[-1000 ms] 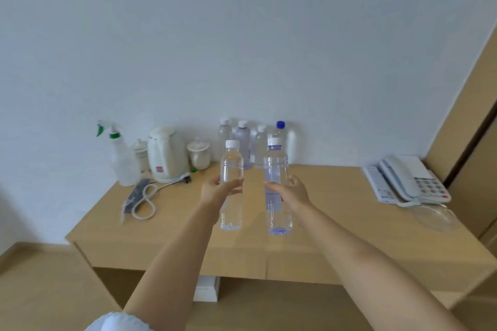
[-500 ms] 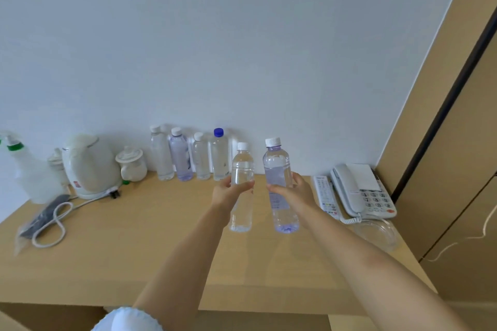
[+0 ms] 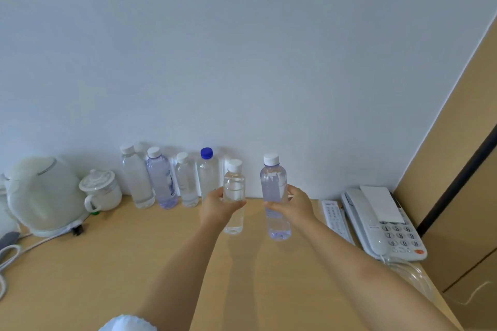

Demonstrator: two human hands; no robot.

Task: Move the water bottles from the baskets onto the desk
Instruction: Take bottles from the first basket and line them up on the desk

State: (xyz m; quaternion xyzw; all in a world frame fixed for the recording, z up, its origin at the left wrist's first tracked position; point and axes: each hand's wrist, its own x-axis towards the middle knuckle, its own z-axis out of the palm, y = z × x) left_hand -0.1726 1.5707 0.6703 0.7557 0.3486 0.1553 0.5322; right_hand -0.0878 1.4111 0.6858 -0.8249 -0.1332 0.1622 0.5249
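- the left hand (image 3: pixel 219 205) grips a clear bottle (image 3: pixel 234 196) around its middle, fingers curled round it, the bottle upright and held above the desk (image 3: pixel 134 263).
- the right hand (image 3: pixel 294 205) grips a faintly purple bottle (image 3: pixel 274 196) the same way, also upright and off the desk surface; the two bottles are near each other but apart.
- a row of bottles (image 3: pixel 172 180) stands along the wall at the back of the desk, the one with the blue cap (image 3: pixel 206 152) at its right end. no baskets are in view.
- the step in hand looks like setting both bottles down to the right of that row, in the bare stretch before the remote (image 3: pixel 336 219) and the phone (image 3: pixel 382 226).
- to do it well: keep both bottles vertical, lower them until the bases sit flat, and only then loosen the fingers.
- place the clear one just beside the blue-capped bottle without knocking it; a nudge could topple neighbours along the row.
- keep the right forearm away from the phone and the clear dish (image 3: pixel 414 277) at the desk's edge.
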